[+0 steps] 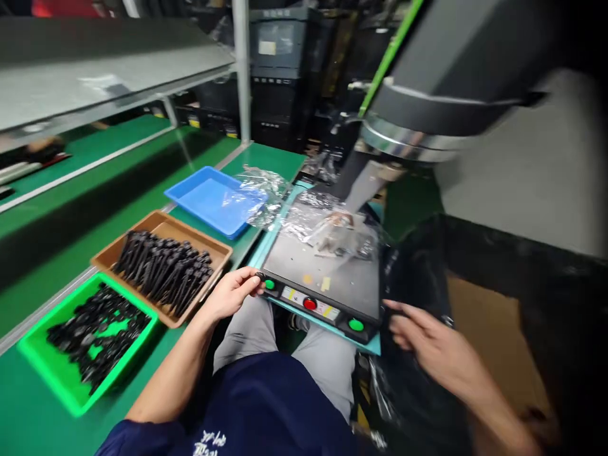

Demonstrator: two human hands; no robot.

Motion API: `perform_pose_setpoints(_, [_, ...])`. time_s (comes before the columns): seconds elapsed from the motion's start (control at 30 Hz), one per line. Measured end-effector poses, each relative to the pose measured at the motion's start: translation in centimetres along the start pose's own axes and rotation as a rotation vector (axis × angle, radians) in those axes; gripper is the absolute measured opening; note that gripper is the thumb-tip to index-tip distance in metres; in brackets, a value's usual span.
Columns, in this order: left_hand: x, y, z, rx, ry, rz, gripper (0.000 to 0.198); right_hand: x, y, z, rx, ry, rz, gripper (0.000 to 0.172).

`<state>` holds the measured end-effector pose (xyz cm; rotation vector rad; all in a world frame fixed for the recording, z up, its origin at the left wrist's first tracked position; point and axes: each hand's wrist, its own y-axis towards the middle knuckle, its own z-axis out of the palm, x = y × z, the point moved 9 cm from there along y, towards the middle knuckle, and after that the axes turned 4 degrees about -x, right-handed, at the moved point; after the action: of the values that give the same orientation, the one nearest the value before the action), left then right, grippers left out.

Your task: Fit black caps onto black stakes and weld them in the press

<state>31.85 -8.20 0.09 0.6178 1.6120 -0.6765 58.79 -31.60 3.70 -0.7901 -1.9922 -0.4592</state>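
Note:
My left hand [234, 291] is at the front left corner of a machine's control panel [289, 297], thumb and finger pinched on a small round black part [260, 277] close to a green button [270, 285]. My right hand [434, 342] is by the panel's right corner, fingers curled and blurred; something dark shows at its fingertips, too smeared to name. A second green button [356, 325] and a red button [310, 304] sit on the panel. Behind them, crumpled clear plastic bags [339, 231] lie on the dark machine plate [289, 256], under a large grey machine head [422, 114].
On the green bench to the left stand a green tray [71, 392] of small black parts, a brown tray [216, 244] of black stems and a blue tray [204, 196] with clear film. A metal shelf [142, 57] overhangs the bench. Black plastic and cardboard [494, 342] are at right.

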Motion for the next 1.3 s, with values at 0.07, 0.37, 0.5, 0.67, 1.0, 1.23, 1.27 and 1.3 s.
perform_pose_setpoints(0.07, [-0.7,1.1,3.3,0.123,-0.019,0.012,0.03,1.4,-1.1,3.3,0.12,-0.021,-0.133,0.043])
perform_pose_setpoints(0.37, [-1.4,1.2,10.8,0.432,-0.023,-0.002,0.031,3.6,-0.5,7.3,0.016,0.254,-0.185,0.024])
perform_pose_setpoints(0.5, [0.4,1.2,11.2,0.418,-0.104,-0.07,0.033,1.0,0.1,5.6,-0.248,0.695,0.023,0.031])
perform_pose_setpoints(0.67, [1.0,1.1,11.1,0.4,-0.148,-0.107,0.035,0.1,0.0,7.4,-0.251,0.904,0.146,0.038])
perform_pose_setpoints(1.0, [2.9,1.7,10.7,0.232,-0.211,-0.189,0.058,-0.1,-1.1,9.5,-0.238,0.959,0.063,0.026])
perform_pose_setpoints(1.23, [2.0,1.8,10.4,0.18,-0.192,-0.072,0.057,-1.0,-2.0,9.9,-0.27,0.929,-0.085,0.015])
perform_pose_setpoints(1.27, [1.9,1.9,10.3,0.183,-0.194,-0.071,0.057,-1.1,-2.0,9.9,-0.265,0.941,-0.092,0.015])
perform_pose_setpoints(1.3, [1.9,1.9,10.2,0.182,-0.197,-0.074,0.056,-1.1,-2.1,9.9,-0.259,0.951,-0.1,0.014])
